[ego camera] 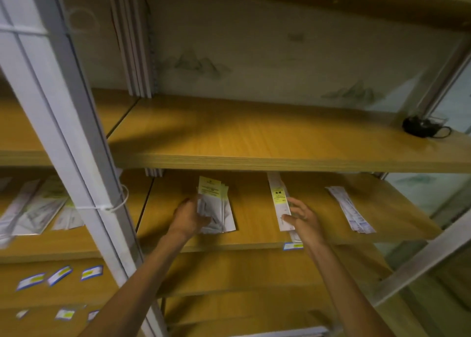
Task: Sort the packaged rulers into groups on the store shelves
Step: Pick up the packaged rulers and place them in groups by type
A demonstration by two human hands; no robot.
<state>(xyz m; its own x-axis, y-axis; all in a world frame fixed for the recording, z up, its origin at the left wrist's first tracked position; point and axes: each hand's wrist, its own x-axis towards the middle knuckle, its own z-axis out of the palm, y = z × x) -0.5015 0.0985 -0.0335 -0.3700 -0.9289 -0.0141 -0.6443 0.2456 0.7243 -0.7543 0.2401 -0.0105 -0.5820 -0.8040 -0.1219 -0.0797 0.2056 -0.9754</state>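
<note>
On the middle wooden shelf lie three groups of packaged rulers. My left hand grips the left side of a fanned stack of wide packs with yellow-green headers. My right hand holds a long narrow white pack with a yellow label, thumb under its lower part and fingers curled on its right edge. A third pile of long narrow packs lies untouched further right on the same shelf.
A white metal upright with a cable tie divides the bays. More ruler packs lie in the left bay. The shelf above bears a black object at its right end. Price labels are stuck on lower shelf edges.
</note>
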